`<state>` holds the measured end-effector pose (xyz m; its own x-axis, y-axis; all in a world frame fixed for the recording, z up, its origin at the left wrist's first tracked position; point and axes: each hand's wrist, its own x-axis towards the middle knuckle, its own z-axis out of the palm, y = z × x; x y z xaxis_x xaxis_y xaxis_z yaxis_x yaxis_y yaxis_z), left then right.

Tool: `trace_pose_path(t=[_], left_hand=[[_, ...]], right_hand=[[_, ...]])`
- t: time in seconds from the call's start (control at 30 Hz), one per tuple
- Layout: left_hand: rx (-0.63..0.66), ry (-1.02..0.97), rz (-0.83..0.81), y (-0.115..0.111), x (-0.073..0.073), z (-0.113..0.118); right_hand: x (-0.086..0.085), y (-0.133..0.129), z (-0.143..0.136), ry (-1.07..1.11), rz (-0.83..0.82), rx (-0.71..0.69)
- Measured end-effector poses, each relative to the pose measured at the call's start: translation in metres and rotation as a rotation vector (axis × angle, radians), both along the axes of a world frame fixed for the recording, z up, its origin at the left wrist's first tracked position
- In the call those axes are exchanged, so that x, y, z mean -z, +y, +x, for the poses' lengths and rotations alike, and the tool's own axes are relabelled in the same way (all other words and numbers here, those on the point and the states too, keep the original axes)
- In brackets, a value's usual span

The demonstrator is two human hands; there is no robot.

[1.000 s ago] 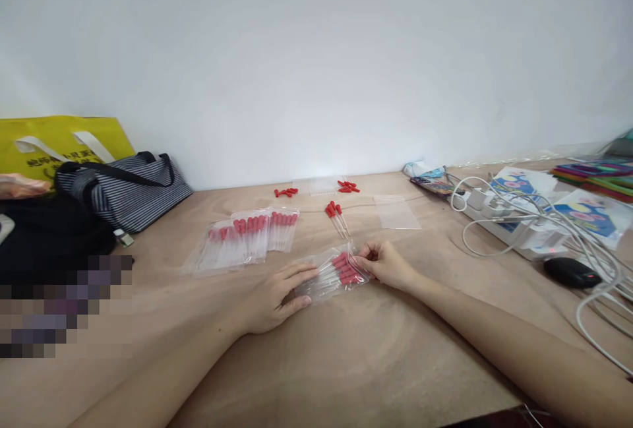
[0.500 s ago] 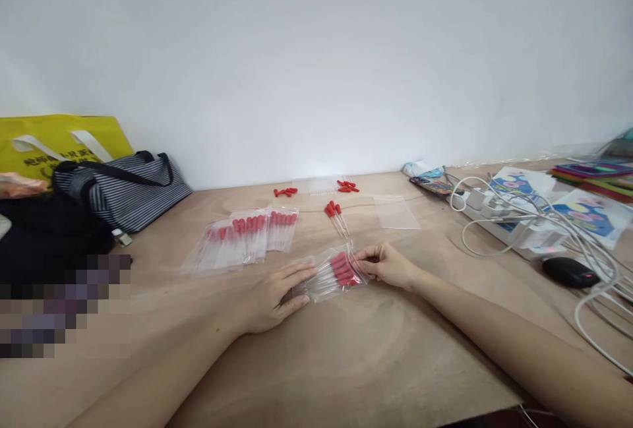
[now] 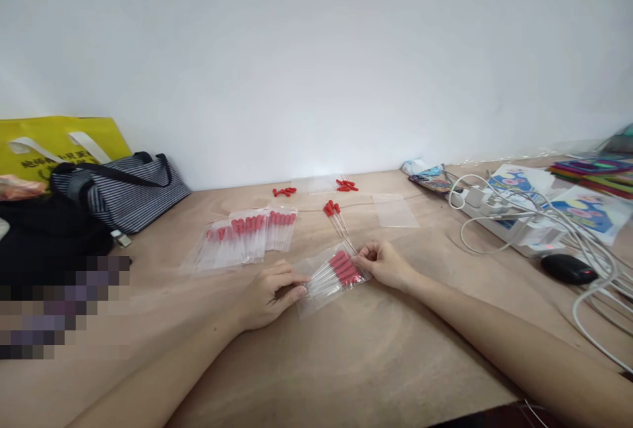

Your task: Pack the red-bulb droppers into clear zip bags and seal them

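A clear plastic bag of red-capped droppers lies on the wooden table between my hands. My left hand pinches the bag's near-left end with curled fingers. My right hand grips the bag's far-right end by the red caps. Beyond it lie three loose droppers and an empty clear bag.
Filled dropper bags lie to the left. Loose red caps and more red caps sit near the wall. A striped bag, a yellow bag, white cables, a black mouse and printed papers flank the area.
My left hand has curled from a flat press into a pinch on the bag's end. The bag has shifted slightly and turned. My right hand stays at the capped end.
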<state>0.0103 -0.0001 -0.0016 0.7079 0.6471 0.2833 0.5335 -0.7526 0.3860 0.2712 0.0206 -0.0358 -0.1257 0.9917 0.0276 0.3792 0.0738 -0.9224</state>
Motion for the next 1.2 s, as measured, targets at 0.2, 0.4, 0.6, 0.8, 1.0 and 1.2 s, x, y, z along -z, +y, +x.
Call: trace_pose_path(t=[0.2, 0.4, 0.6, 0.8, 1.0, 1.2], left_hand=[[-0.023, -0.027, -0.005, 0.001, 0.002, 0.0], [-0.021, -0.024, -0.045, 0.0, -0.001, 0.001], [-0.079, -0.053, -0.138, 0.001, -0.002, 0.004], [-0.247, -0.234, -0.457, 0.018, -0.007, 0.016], [-0.251, -0.385, -0.844, 0.025, -0.006, 0.026], [-0.545, -0.61, -0.595, 0.041, 0.01, 0.027]], right_hand=[[0.0, 0.002, 0.0, 0.007, -0.084, 0.046], [-0.004, -0.001, -0.003, -0.015, 0.005, 0.133], [-0.002, 0.0, -0.002, 0.037, 0.027, 0.131], [-0.001, 0.002, -0.017, 0.235, 0.141, -0.062], [-0.003, 0.011, -0.037, 0.285, 0.277, -0.109], [-0.009, 0.033, 0.004, -0.167, 0.484, 0.144]])
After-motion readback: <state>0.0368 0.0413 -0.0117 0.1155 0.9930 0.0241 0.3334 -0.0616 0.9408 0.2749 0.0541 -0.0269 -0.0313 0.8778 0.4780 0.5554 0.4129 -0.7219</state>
